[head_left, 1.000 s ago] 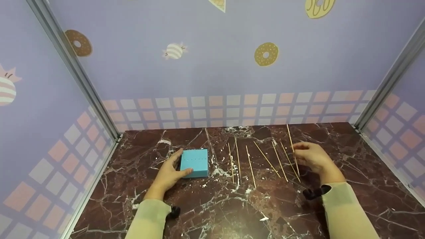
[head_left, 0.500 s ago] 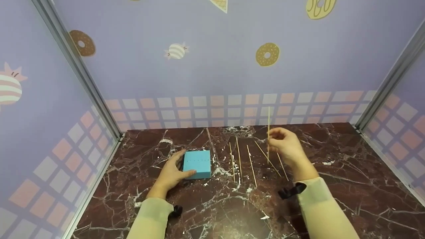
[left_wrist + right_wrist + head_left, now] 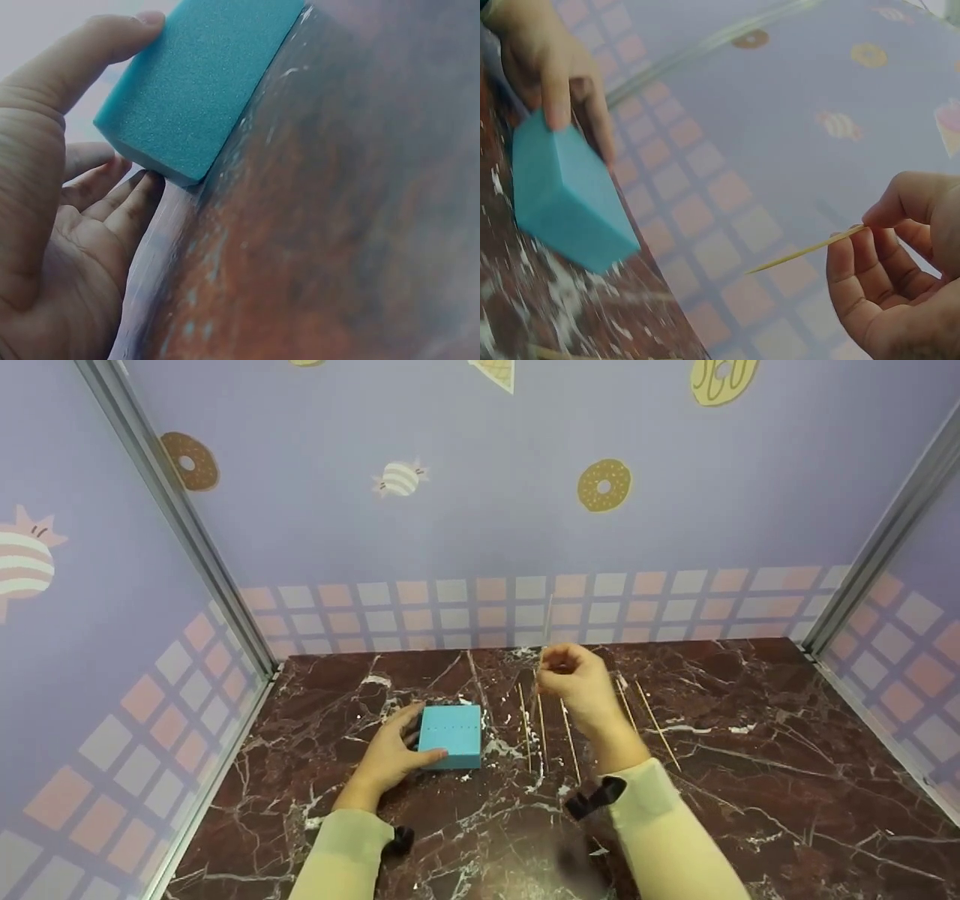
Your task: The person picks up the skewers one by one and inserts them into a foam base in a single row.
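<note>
A light blue foam block [image 3: 453,733] with a row of small holes across its top lies on the table. My left hand [image 3: 391,755] holds it from the left, thumb on the near edge and fingers along the far left side. In the left wrist view the thumb touches the block's [image 3: 202,82] upper edge. To the right, above the table, my right hand [image 3: 583,686] pinches a thin wooden skewer [image 3: 802,253] between thumb and fingertips. Its pointed end shows in the right wrist view; in the head view it is blurred.
Several loose skewers lie apart on the dark red marbled table, among them a left one [image 3: 524,727] and a right one [image 3: 658,726]. My right hand and forearm partly cover some. A patterned purple wall [image 3: 480,532] closes off the back, with side walls left and right.
My right hand has carried the skewer leftward from the right end of the row, toward the block. The left hand stays on the block, with little shift.
</note>
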`<state>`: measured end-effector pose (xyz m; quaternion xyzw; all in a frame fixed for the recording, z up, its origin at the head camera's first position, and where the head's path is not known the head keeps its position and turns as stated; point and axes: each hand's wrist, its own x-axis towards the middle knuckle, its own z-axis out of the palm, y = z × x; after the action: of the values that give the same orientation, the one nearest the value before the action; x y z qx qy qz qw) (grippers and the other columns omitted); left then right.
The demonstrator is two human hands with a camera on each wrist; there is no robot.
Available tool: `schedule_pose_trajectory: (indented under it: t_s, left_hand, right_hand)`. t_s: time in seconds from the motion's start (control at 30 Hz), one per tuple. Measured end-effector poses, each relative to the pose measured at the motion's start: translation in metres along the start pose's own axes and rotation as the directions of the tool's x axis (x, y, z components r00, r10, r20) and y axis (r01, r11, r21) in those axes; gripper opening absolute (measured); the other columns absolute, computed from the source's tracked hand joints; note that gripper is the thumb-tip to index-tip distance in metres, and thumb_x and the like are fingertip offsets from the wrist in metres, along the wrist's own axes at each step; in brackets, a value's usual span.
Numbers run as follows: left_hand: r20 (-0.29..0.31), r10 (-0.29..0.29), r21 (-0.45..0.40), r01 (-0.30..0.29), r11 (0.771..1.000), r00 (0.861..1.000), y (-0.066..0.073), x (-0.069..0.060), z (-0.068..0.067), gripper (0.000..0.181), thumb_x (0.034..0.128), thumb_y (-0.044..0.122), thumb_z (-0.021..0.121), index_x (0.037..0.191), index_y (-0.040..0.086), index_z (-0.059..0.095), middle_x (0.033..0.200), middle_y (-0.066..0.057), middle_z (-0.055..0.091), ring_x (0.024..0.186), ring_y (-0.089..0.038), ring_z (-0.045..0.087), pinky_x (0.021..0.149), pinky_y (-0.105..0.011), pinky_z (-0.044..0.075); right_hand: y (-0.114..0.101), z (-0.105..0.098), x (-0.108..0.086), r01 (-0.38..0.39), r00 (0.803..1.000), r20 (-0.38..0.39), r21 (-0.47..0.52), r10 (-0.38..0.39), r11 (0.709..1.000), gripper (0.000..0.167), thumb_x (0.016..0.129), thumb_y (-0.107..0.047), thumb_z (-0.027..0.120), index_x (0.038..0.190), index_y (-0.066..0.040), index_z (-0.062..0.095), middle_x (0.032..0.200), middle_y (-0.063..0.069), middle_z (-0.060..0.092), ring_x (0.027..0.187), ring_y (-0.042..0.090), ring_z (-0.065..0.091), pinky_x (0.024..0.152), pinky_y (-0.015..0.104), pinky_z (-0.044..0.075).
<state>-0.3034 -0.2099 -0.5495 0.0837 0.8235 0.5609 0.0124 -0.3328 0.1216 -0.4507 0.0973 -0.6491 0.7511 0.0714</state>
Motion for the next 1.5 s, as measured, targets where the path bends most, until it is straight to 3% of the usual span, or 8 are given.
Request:
schedule_pose_trajectory:
  t_s: [0.1, 0.33, 0.47, 0.63, 0.93, 1.23, 1.5]
  left_hand:
    - [-0.005, 0.001, 0.010, -0.001, 1.000, 1.000, 0.001, 0.000, 0.000, 0.107, 0.0875, 0.020, 0.101, 0.174, 0.001, 0.041, 0.186, -0.028, 0.024, 0.163, -0.053, 0.044, 0.132, -0.061, 0.046]
    - [0.011, -0.004, -0.005, 0.004, 1.000, 1.000, 0.002, 0.000, 0.003, 0.107, 0.0857, 0.024, 0.103, 0.172, 0.000, 0.044, 0.184, -0.027, 0.030, 0.157, -0.055, 0.052, 0.129, -0.061, 0.051]
    - [0.008, 0.006, -0.035, -0.006, 0.999, 1.000, 0.002, 0.002, 0.005, 0.105, 0.0844, 0.019, 0.103, 0.170, -0.003, 0.046, 0.179, -0.027, 0.039, 0.153, -0.053, 0.057, 0.127, -0.059, 0.054]
    - [0.010, 0.024, -0.020, -0.024, 1.000, 1.000, 0.002, 0.002, 0.008, 0.101, 0.0842, 0.016, 0.103, 0.167, -0.003, 0.049, 0.181, -0.030, 0.034, 0.152, -0.053, 0.058, 0.126, -0.057, 0.055]
    - [0.026, 0.031, -0.008, -0.031, 0.999, 0.999, 0.002, 0.000, 0.012, 0.100, 0.0839, 0.020, 0.104, 0.167, 0.003, 0.052, 0.180, -0.025, 0.039, 0.152, -0.050, 0.060, 0.125, -0.053, 0.057]
    - [0.013, 0.059, -0.013, -0.059, 0.998, 0.998, 0.001, -0.001, 0.009, 0.097, 0.0848, 0.020, 0.103, 0.166, 0.003, 0.053, 0.172, -0.021, 0.049, 0.151, -0.045, 0.061, 0.125, -0.052, 0.057]
    - [0.027, 0.060, -0.019, -0.059, 0.998, 0.998, 0.002, -0.003, 0.007, 0.097, 0.0853, 0.024, 0.103, 0.167, 0.005, 0.053, 0.173, -0.017, 0.049, 0.152, -0.041, 0.061, 0.127, -0.051, 0.055]
  right_hand:
    - [0.002, 0.023, -0.004, 0.023, 1.000, 0.012, 0.015, -0.023, 1.000, 0.029, 0.085, 0.020, 0.068, 0.108, 0.004, 0.074, 0.093, 0.003, 0.070, 0.082, 0.017, 0.067, 0.070, 0.025, 0.066]
    - [0.003, 0.068, -0.012, 0.125, 0.992, 0.040, -0.058, -0.123, 0.990, 0.024, 0.086, 0.015, 0.073, 0.109, 0.008, 0.074, 0.094, 0.004, 0.072, 0.087, 0.016, 0.067, 0.074, 0.020, 0.061]
    - [0.006, 0.088, -0.016, 0.167, 0.984, 0.077, -0.093, -0.160, 0.982, 0.022, 0.088, 0.012, 0.075, 0.110, 0.006, 0.075, 0.097, 0.010, 0.074, 0.088, 0.015, 0.068, 0.078, 0.021, 0.062]
    - [0.012, 0.106, -0.023, 0.216, 0.971, 0.144, -0.171, -0.192, 0.961, 0.018, 0.093, 0.006, 0.078, 0.110, 0.000, 0.077, 0.103, 0.017, 0.076, 0.092, 0.013, 0.070, 0.085, 0.023, 0.063]
    - [0.029, 0.115, -0.025, 0.238, 0.959, 0.214, -0.265, -0.184, 0.934, 0.019, 0.099, 0.003, 0.079, 0.115, -0.006, 0.081, 0.107, 0.014, 0.080, 0.095, 0.014, 0.073, 0.086, 0.024, 0.063]
    - [0.046, 0.119, -0.021, 0.239, 0.959, 0.224, -0.296, -0.175, 0.925, 0.014, 0.102, -0.002, 0.081, 0.114, -0.009, 0.083, 0.108, 0.010, 0.083, 0.101, 0.019, 0.077, 0.098, 0.044, 0.069]
    - [0.054, 0.121, -0.018, 0.237, 0.960, 0.226, -0.326, -0.168, 0.915, 0.015, 0.101, -0.001, 0.082, 0.114, -0.008, 0.083, 0.107, 0.010, 0.083, 0.100, 0.019, 0.077, 0.094, 0.040, 0.067]
